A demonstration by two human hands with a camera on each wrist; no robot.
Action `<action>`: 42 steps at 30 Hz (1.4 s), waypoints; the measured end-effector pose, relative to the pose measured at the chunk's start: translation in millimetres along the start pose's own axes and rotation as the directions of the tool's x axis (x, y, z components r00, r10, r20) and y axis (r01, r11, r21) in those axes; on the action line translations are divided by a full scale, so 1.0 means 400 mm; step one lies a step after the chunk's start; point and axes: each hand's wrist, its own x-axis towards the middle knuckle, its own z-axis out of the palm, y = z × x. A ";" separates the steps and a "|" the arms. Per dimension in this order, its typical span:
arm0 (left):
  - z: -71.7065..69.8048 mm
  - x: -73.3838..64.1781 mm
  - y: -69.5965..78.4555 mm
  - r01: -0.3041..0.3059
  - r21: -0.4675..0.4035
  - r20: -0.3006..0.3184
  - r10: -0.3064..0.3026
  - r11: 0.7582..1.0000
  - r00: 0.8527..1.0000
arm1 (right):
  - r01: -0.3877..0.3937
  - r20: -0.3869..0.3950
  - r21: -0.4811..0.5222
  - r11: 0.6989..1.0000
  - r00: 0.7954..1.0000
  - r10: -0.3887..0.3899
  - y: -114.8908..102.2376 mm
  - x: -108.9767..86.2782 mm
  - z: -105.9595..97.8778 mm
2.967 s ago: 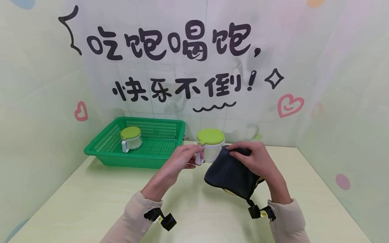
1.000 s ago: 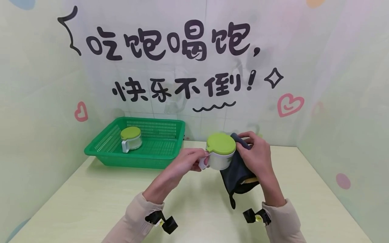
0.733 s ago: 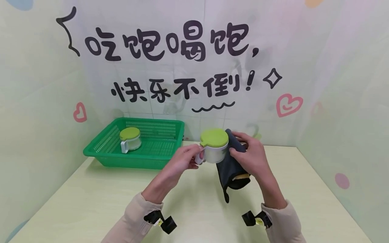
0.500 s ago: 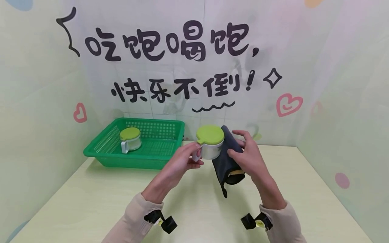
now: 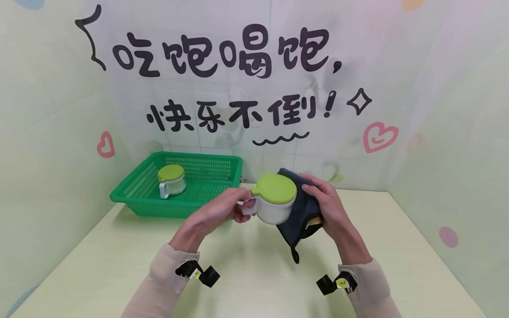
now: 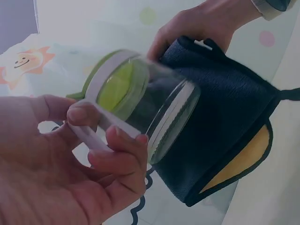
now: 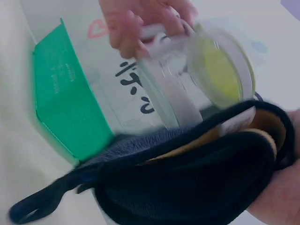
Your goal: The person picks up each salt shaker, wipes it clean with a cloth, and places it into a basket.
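Note:
My left hand grips the white handle of a clear seasoning jar with a green lid. The jar is held above the table and tilts in the left wrist view. On its right side, my right hand holds a folded navy cleaning cloth, thumb in front and fingers mostly hidden behind. Black edging, a tan underside and a hanging loop show on the cloth. It lies right at the jar's side and base, overlapping them in both wrist views.
At the back left of the pale table stands a green plastic basket. Inside it is a second green-lidded jar, upright. A printed wall sheet rises behind the table, and side panels flank it.
The cloth hung to the right of the jar three seconds ago and now lies along its side. Since half a second ago, jar and left hand have shifted slightly, the jar lower in view.

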 end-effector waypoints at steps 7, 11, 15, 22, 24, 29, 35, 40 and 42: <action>0.007 0.018 -0.023 0.064 -0.105 0.201 -0.042 0.992 0.979 | -0.045 0.162 -0.059 0.997 0.985 0.054 0.022 0.000 0.011; 0.018 0.030 -0.031 0.115 -0.141 0.192 -0.087 0.983 0.978 | -0.069 0.184 -0.125 0.990 0.979 0.092 0.015 0.000 -0.005; 0.007 0.030 -0.028 0.101 -0.149 0.138 -0.080 0.984 0.987 | -0.100 0.191 -0.117 0.988 0.974 0.121 -0.009 -0.004 -0.052; -0.007 0.017 -0.028 0.069 -0.145 0.141 -0.049 0.987 0.989 | -0.088 0.261 -0.108 0.990 0.959 0.114 -0.027 -0.016 -0.098; 0.002 0.019 -0.031 0.073 -0.148 0.146 -0.051 0.986 0.988 | -0.086 0.242 -0.110 0.990 0.964 0.110 -0.019 -0.012 -0.084; 0.028 0.030 -0.037 0.098 -0.151 0.147 -0.076 0.984 0.986 | -0.086 0.212 -0.097 0.992 0.972 0.105 0.013 0.005 -0.034; 0.015 0.024 -0.030 0.102 -0.143 0.098 -0.089 0.984 0.991 | -0.073 0.189 -0.036 0.997 0.979 0.078 0.023 0.007 -0.033; -0.031 0.000 -0.017 0.047 -0.190 0.007 -0.047 0.981 0.999 | -0.047 0.202 0.040 0.998 0.979 0.038 0.004 0.002 -0.060; -0.054 -0.011 -0.017 0.010 -0.228 -0.041 -0.020 0.974 0.999 | -0.037 0.195 0.042 0.998 0.980 0.028 -0.007 -0.001 -0.072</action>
